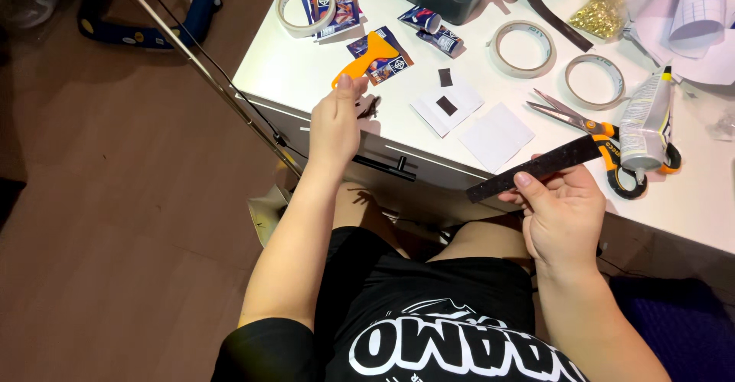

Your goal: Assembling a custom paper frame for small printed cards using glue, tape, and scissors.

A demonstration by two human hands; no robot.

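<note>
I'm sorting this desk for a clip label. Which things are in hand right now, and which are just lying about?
In hand:
- dark strip, held in the right hand
- orange scraper, touched by the left hand
- small dark piece beside the left hand

Lying about:
- scissors
- glue tube
- three tape rolls
- white paper squares
- gold bits in a bag

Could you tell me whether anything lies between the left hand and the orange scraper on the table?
Nothing visible does: the left hand is right at the handle end of the orange scraper, fingertips about touching it.
</note>
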